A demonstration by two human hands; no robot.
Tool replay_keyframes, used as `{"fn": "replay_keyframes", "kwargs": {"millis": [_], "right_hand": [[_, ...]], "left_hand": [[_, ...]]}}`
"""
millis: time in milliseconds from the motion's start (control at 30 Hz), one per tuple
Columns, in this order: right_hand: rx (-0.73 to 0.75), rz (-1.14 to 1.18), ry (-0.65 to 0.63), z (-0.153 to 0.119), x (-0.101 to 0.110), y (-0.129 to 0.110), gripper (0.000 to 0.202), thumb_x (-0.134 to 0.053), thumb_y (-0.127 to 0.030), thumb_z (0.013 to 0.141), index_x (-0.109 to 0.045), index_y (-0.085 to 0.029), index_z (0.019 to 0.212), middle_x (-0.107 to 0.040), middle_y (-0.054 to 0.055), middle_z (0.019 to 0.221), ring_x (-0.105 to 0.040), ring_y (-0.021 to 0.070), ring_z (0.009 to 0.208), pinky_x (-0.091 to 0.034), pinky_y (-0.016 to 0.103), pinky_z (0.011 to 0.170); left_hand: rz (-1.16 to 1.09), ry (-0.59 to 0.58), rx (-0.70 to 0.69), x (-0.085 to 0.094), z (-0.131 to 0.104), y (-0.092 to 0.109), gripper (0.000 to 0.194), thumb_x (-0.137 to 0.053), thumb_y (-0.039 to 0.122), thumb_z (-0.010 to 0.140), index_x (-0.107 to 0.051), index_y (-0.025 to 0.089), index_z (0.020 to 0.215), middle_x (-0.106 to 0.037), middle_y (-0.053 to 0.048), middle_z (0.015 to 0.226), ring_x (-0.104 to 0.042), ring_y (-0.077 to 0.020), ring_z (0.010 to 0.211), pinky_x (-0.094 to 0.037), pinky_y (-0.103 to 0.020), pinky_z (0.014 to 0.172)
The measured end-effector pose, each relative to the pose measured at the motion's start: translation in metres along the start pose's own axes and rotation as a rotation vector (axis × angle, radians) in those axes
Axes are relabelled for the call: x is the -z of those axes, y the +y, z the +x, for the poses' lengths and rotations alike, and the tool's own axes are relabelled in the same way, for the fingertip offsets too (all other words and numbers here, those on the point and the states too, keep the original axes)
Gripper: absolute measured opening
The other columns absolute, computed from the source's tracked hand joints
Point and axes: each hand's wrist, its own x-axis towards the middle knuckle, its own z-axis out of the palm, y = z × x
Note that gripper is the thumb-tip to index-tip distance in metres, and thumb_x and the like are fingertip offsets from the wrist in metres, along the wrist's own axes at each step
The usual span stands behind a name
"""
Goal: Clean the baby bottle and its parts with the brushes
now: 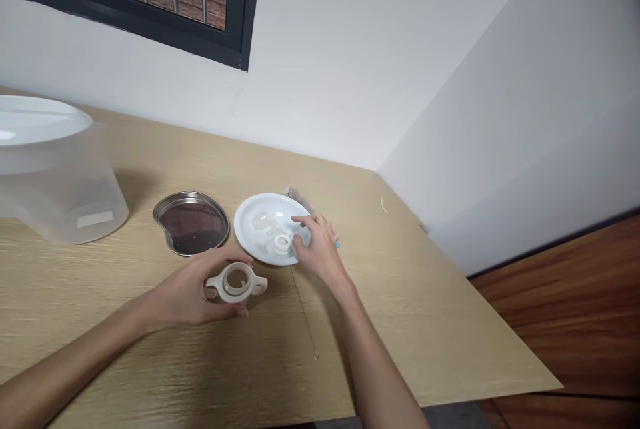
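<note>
My left hand [196, 290] is wrapped round a small two-handled bottle [237, 297], which looks like a baby bottle. Its round mouth faces up with no cap on it, and a loop handle sticks out to each side. My right hand [320, 250] reaches over the right side of a white plate [243, 229]. Thumb and forefinger are apart there, close to a white ring-shaped collar [282, 244], and nothing shows between them. Clear plastic pieces [262, 220] lie on the plate beside the collar.
Left of the plate is a kidney-shaped metal tray [196, 226]. A big translucent tub [65, 196] with a white lid stands farther left. A thin rod [303, 309] lies on the wooden table [425, 322]. Behind the plate sits a crumpled greyish item [296, 194], partly hidden.
</note>
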Motion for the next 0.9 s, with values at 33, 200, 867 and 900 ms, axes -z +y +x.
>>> {"fn": "replay_keyframes", "kwargs": {"millis": [33,200,867,900], "right_hand": [[0.005,0.013,0.009,0.0,0.0,-0.001,0.037,-0.052,-0.016,0.08,-0.066,-0.026,0.113,-0.061,0.006,0.109,-0.052,0.0272,0.111,-0.032,0.046,0.092],[0.057,0.06,0.114,0.002,0.0,-0.004,0.024,-0.052,-0.024,0.088,-0.068,-0.022,0.106,-0.067,0.006,0.098,-0.056,0.0262,0.102,-0.034,0.044,0.091],[0.078,0.294,0.481,-0.009,0.012,-0.007,0.048,-0.041,-0.047,0.096,-0.07,-0.014,0.076,-0.044,-0.003,0.054,-0.041,0.013,0.052,-0.029,0.027,0.053],[0.078,0.309,0.506,-0.009,0.012,-0.006,0.048,-0.041,-0.046,0.097,-0.07,-0.014,0.075,-0.046,-0.002,0.055,-0.042,0.0133,0.052,-0.031,0.027,0.054]], "left_hand": [[-0.001,-0.001,-0.002,0.0,0.0,0.0,0.05,-0.079,0.038,0.075,-0.056,0.029,0.119,-0.069,0.001,0.109,-0.067,-0.0192,0.094,-0.051,-0.027,0.081],[0.029,-0.014,0.008,0.0,-0.002,-0.001,0.055,-0.08,0.037,0.073,-0.054,0.03,0.121,-0.068,0.002,0.11,-0.066,-0.0195,0.096,-0.05,-0.028,0.083],[-0.01,-0.056,0.014,0.015,0.003,0.004,0.045,-0.08,0.032,0.071,-0.061,0.025,0.111,-0.068,0.0,0.108,-0.065,-0.0202,0.096,-0.05,-0.028,0.083],[-0.011,-0.046,0.011,0.014,0.003,0.005,0.044,-0.08,0.031,0.071,-0.061,0.024,0.11,-0.069,0.0,0.107,-0.066,-0.0201,0.095,-0.051,-0.028,0.082]]}}
